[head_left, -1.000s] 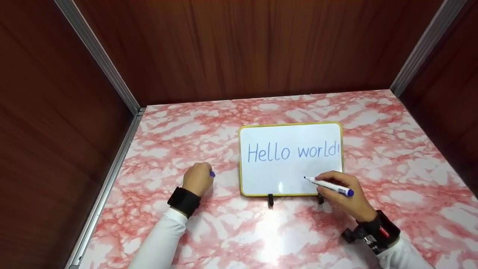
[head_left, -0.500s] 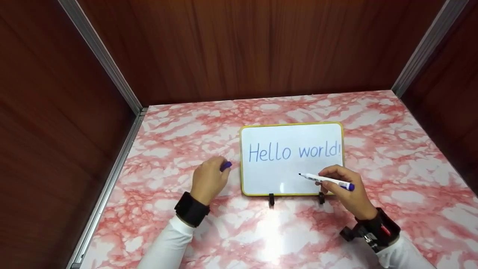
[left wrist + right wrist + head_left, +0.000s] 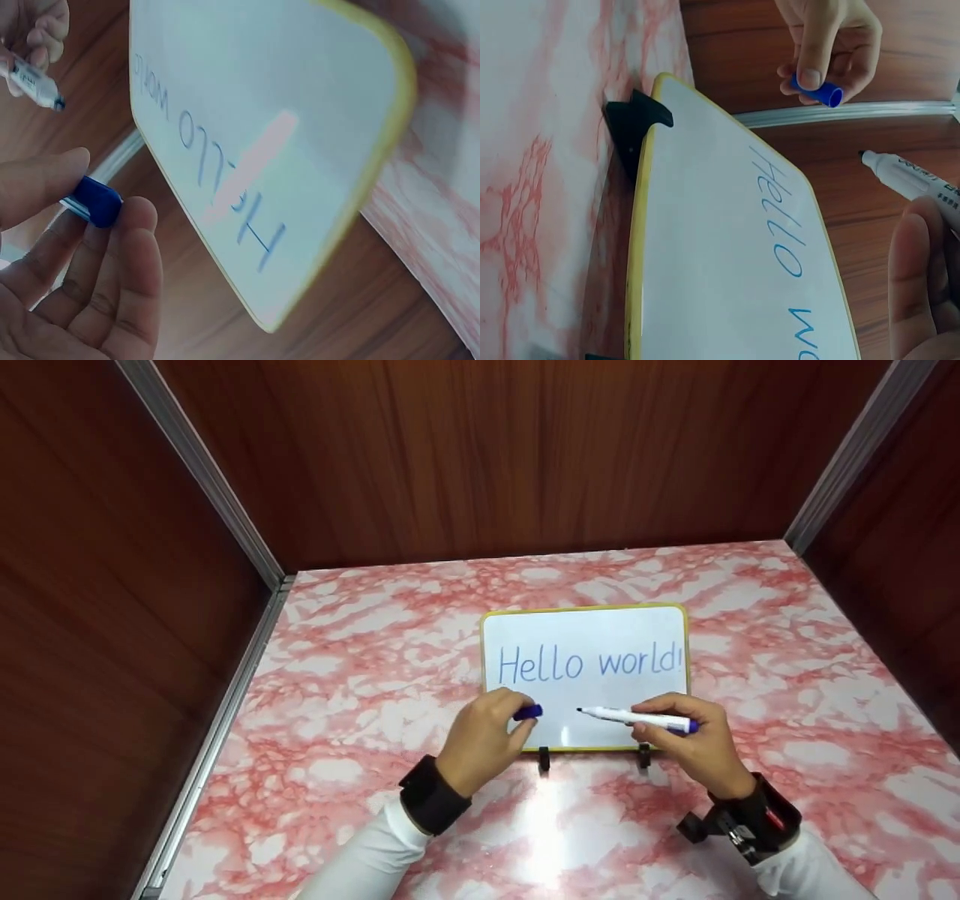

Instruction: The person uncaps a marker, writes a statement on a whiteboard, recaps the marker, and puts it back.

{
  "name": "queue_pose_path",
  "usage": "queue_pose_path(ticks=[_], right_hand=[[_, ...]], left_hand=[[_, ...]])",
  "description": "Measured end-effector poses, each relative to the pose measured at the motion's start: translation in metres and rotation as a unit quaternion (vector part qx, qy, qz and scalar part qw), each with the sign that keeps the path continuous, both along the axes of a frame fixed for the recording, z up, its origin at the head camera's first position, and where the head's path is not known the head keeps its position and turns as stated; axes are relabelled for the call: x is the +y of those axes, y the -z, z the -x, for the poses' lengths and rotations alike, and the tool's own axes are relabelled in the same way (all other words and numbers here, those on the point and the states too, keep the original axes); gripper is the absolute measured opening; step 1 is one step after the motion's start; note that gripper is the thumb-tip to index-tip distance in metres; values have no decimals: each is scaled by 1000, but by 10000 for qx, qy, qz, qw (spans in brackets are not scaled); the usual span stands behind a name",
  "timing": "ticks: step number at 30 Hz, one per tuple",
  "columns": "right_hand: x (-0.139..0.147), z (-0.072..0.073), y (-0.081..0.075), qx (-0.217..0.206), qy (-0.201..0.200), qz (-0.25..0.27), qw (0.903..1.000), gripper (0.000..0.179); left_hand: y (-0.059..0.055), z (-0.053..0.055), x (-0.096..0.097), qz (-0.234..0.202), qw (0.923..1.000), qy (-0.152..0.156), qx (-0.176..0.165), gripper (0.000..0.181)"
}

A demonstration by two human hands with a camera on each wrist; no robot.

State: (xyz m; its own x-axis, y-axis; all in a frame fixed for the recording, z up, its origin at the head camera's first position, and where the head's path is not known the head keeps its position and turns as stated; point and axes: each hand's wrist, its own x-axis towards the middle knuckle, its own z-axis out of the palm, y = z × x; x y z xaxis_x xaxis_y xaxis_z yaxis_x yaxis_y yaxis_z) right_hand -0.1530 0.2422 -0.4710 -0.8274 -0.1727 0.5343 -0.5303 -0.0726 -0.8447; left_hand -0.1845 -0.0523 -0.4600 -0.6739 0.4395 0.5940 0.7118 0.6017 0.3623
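Observation:
My left hand (image 3: 484, 735) pinches a blue marker cap (image 3: 99, 202) between thumb and fingertips. In the right wrist view the open end of the cap (image 3: 829, 94) points toward the marker. My right hand (image 3: 697, 739) holds a white marker (image 3: 630, 718) with a bare dark tip and a blue rear end. The tip faces the cap, with a small gap between them. Behind both hands stands a yellow-framed whiteboard (image 3: 585, 637) bearing "Hello world!" in blue. My left hand covers its lower left corner in the head view.
Black stand feet (image 3: 544, 759) hold the whiteboard's lower edge. Under it lies a red-and-white marbled tabletop (image 3: 360, 645). Dark wood panels (image 3: 487, 457) with metal corner strips (image 3: 217, 487) enclose the back and sides.
My left hand has moved right with the cap, from beside the whiteboard to in front of its lower left corner. The marker has shifted slightly left and turned nearer to level.

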Motion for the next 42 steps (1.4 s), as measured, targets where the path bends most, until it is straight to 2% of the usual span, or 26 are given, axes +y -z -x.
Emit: queue_pose_path(ticks=[6, 10, 14, 22, 29, 32, 34, 36, 38, 42], right_hand=[[-3, -1, 1, 146, -538, -12, 9984, 30], [-4, -1, 1, 78, -697, -111, 9975, 29], [-6, -2, 3, 97, -672, -239, 9974, 29], [-8, 0, 6, 417, -792, -380, 9953, 33], [-9, -1, 7, 347, -1004, -364, 9937, 34], [-11, -3, 2, 404, -1003, -547, 9926, 34], [-15, -6, -7, 535, -855, -908, 9907, 33], [-18, -8, -12, 729, -645, -1418, 9851, 32], [-19, -7, -13, 1064, -387, -2011, 9730, 34], [-19, 0, -1, 1888, 203, -2993, 9351, 37]], left_hand=[[4, -8, 12, 138, 9991, 297, 272, 11], [4, -11, 16, 206, 9981, 457, 369, 10], [4, -13, 19, 259, 9971, 554, 443, 10], [3, -19, 24, 342, 9960, 587, 589, 9], [2, -22, 26, 476, 9954, 600, 572, 9], [3, -21, 26, 570, 9943, 634, 635, 8], [4, -20, 26, 651, 9933, 647, 707, 8], [4, -20, 26, 738, 9921, 657, 778, 7], [5, -20, 25, 813, 9910, 673, 824, 7], [8, -20, 25, 970, 9889, 711, 877, 9]])
